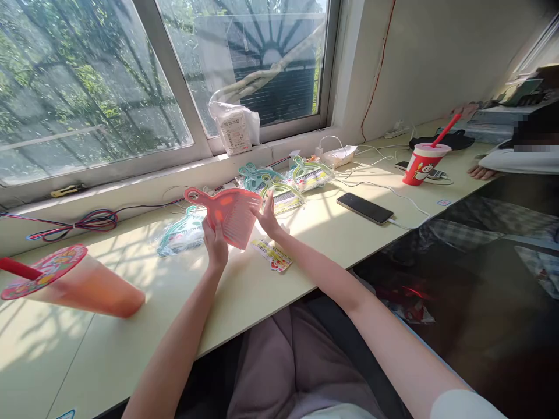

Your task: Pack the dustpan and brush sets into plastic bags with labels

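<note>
A small pink dustpan (231, 215) with a looped handle is held up above the table, its handle pointing left. My left hand (215, 241) is closed on its lower left side. At its right edge my right hand (267, 218) grips it with fingers and thumb. Just below lies a printed card label (273, 255). Left of my hands is a teal dustpan set in clear wrapping (181, 233). Behind them rest several more wrapped sets, among them a green one (282, 195) and a teal one (253, 174).
A drink cup with a red straw (100, 282) stands at the left. To the right are a black phone (365, 208) on a white cable and a red cup (423, 166). Coiled wires (94, 221) lie by the window. Another person's hand (483, 170) rests at the far right.
</note>
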The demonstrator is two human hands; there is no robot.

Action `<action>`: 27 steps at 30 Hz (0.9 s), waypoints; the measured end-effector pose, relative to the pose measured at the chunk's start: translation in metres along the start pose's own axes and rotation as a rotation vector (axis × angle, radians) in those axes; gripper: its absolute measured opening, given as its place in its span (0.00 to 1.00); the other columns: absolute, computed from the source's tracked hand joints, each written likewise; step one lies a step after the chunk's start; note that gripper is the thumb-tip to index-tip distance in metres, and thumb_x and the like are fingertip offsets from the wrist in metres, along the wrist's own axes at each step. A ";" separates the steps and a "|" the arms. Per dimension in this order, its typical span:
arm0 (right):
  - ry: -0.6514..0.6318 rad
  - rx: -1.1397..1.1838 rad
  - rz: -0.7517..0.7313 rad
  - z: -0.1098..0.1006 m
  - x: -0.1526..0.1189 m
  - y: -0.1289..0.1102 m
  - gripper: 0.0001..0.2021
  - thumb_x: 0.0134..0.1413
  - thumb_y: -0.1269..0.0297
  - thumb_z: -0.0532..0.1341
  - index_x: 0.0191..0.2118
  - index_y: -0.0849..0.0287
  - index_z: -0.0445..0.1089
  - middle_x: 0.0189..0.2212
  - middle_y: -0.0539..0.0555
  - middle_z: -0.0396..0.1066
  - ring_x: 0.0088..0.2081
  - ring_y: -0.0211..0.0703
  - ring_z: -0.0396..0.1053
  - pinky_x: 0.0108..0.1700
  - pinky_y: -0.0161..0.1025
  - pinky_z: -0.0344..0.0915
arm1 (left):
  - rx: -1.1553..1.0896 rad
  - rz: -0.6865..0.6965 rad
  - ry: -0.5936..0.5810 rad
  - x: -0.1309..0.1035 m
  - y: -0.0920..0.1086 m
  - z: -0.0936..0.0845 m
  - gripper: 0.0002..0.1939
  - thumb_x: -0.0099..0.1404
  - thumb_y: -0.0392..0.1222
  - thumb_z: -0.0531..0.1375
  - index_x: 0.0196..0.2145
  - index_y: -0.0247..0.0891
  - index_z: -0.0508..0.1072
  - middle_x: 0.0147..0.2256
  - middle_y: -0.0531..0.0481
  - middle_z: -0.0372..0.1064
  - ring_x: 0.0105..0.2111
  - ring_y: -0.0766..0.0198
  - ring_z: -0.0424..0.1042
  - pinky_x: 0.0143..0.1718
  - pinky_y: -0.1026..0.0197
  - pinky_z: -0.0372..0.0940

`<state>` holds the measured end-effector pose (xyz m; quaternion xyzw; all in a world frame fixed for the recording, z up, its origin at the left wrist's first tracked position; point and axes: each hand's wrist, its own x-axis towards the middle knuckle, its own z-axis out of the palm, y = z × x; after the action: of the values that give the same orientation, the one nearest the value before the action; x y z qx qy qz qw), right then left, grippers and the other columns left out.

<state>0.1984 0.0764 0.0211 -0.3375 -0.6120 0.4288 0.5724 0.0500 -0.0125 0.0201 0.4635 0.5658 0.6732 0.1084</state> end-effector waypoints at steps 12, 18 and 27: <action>-0.091 -0.321 -0.325 0.019 -0.024 -0.027 0.10 0.57 0.58 0.67 0.43 0.52 0.72 0.50 0.56 0.73 0.57 0.54 0.65 0.64 0.52 0.57 | 0.148 0.364 -0.132 -0.020 0.004 -0.001 0.28 0.71 0.61 0.51 0.59 0.42 0.68 0.55 0.38 0.67 0.56 0.48 0.67 0.55 0.49 0.63; -0.083 -0.186 -0.250 0.014 -0.025 -0.034 0.10 0.51 0.61 0.70 0.39 0.53 0.73 0.48 0.54 0.71 0.46 0.49 0.72 0.55 0.47 0.67 | 0.198 0.447 -0.161 -0.016 0.003 -0.009 0.33 0.68 0.65 0.53 0.60 0.40 0.67 0.56 0.36 0.66 0.57 0.47 0.66 0.47 0.53 0.68; -0.208 -0.053 -0.204 -0.003 -0.005 -0.039 0.11 0.40 0.65 0.71 0.26 0.56 0.67 0.39 0.52 0.73 0.30 0.37 0.69 0.37 0.38 0.71 | 0.023 0.367 -0.235 -0.011 -0.001 -0.002 0.36 0.64 0.71 0.53 0.58 0.41 0.68 0.54 0.39 0.70 0.51 0.49 0.70 0.51 0.50 0.66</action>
<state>0.2048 0.0564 0.0542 -0.2424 -0.7102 0.3846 0.5376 0.0540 -0.0209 0.0139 0.6352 0.4630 0.6167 0.0438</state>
